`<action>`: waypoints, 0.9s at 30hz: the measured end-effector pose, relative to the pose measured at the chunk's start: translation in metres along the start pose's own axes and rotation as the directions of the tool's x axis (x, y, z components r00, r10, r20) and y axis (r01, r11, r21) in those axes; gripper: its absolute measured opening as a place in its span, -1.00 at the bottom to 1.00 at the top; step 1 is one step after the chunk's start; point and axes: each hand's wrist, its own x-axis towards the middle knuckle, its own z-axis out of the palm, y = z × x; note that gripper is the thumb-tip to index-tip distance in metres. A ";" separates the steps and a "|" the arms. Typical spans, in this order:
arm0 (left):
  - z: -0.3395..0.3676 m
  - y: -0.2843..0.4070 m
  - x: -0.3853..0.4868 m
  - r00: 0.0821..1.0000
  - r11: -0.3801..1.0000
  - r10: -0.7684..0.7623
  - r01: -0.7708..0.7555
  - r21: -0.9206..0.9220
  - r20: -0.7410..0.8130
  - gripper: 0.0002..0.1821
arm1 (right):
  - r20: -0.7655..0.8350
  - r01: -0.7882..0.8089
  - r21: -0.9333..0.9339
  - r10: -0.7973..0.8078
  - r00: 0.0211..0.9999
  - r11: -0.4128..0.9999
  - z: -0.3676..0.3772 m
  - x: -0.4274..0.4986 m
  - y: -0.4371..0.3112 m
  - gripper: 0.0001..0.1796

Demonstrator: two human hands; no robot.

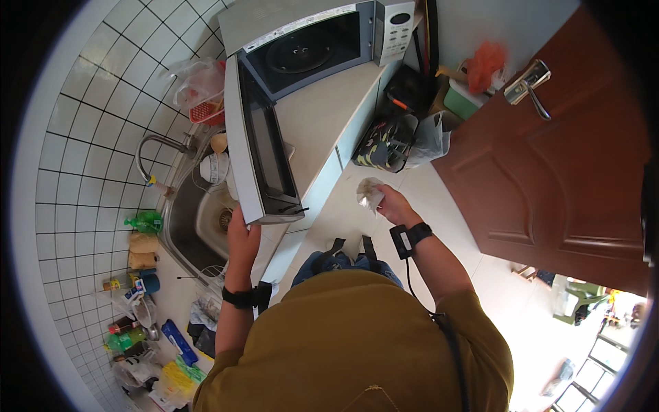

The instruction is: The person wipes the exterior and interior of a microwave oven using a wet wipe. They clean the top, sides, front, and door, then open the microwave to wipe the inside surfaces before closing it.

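Note:
A silver microwave oven [296, 26] stands on the counter with its door [275, 139] swung wide. Inside the dark cavity I see a glass turntable [298, 51]. My left hand [243, 237] grips the free end of the door, thumb near the edge and the other fingers partly hidden behind it. Over the floor, apart from the oven, my right hand [395, 206] holds a crumpled whitish wipe or tissue [369, 194] between thumb and fingers.
Left of the door is a steel sink [190, 226] with a faucet [159, 139] and a patterned bowl [214, 168]. Bottles [146, 222] and packets crowd the counter along the tiled wall. Bags [388, 141] sit on the floor beside a brown door [556, 170].

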 end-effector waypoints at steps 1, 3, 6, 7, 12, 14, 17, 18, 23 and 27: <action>-0.001 0.001 0.000 0.999 0.999 -0.038 0.039 -0.003 0.016 -0.69 | 0.003 0.001 -0.041 -0.001 1.000 0.999 0.006 0.004 -0.003 -0.59; -0.002 0.002 0.002 0.998 0.998 -0.059 0.059 -0.004 0.028 -0.71 | 0.037 -0.012 -0.040 0.014 0.999 0.999 0.020 0.010 -0.008 -0.58; -0.001 0.000 0.006 1.000 0.999 -0.029 0.029 -0.027 -0.007 -0.75 | 0.005 0.033 -0.175 -0.033 0.999 0.984 0.032 0.018 -0.009 -0.58; 0.001 -0.001 0.007 0.999 0.999 -0.031 0.030 -0.038 -0.023 -0.76 | -0.021 0.032 -0.250 -0.039 0.999 0.968 0.034 0.021 -0.011 -0.60; 0.006 0.002 0.005 0.988 0.988 -0.142 0.138 -0.062 -0.057 -0.66 | -0.111 0.162 -0.729 -0.348 0.931 0.665 0.048 0.050 -0.069 -0.68; 0.004 0.008 0.001 0.990 0.992 -0.122 0.122 -0.016 -0.069 -0.63 | 0.063 0.282 -0.916 -0.589 0.805 0.287 0.066 0.070 -0.117 -0.65; 0.005 0.016 -0.010 0.975 0.983 -0.183 0.185 0.006 -0.128 -0.58 | 0.570 0.431 -0.800 -0.753 0.329 -0.418 0.113 0.120 -0.198 -0.59; 0.007 0.018 -0.016 0.960 0.973 -0.228 0.231 -0.002 -0.164 -0.57 | 0.629 0.350 -0.776 -0.691 0.356 -0.525 0.128 0.139 -0.225 -0.58; 0.028 0.006 -0.071 0.796 0.888 -0.444 0.453 -0.082 -0.411 -0.52 | 0.817 0.087 -0.514 -0.456 0.353 -0.853 0.148 0.222 -0.285 -0.53; 0.049 -0.025 -0.128 0.608 0.779 -0.619 0.556 -0.290 -0.497 -0.56 | 0.773 0.161 -0.590 -0.497 0.393 -0.791 0.122 0.262 -0.275 -0.51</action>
